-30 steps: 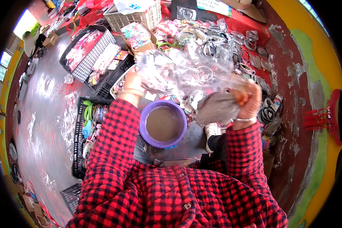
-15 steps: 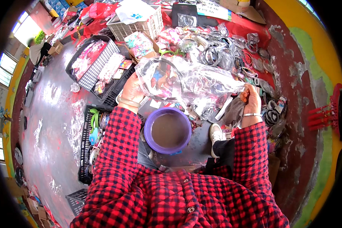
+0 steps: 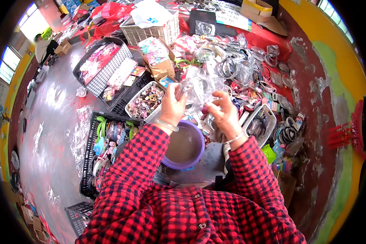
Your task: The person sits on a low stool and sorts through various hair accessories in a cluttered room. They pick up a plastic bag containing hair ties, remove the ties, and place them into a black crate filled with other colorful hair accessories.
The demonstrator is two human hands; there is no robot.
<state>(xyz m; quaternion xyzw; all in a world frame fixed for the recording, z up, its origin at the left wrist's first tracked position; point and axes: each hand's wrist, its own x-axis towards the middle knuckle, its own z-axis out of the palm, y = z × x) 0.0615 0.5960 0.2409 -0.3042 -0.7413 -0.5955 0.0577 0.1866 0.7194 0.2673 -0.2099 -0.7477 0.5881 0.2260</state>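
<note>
A crumpled clear plastic bag is held up in front of me, above the purple basin. My left hand grips its left side between thumb and fingers. My right hand is at the bag's lower right edge, its fingers curled but apart; whether the fingertips touch the plastic is hard to see. What the bag holds cannot be made out through the glare. Below the hands stands the purple basin of murky brownish water, partly covered by my left forearm.
At left, a black crate holds headbands. Beyond it are a houndstooth-patterned box, a white basket of small hair ties and a cardboard box. Bagged hoops pile ahead. A white basket stands at right; a person sits far left.
Both hands have come closer together, and the bag, stretched out sideways before with a dark hoop showing inside, is now bunched up. My right hand's pinch on the bag's end has loosened.
</note>
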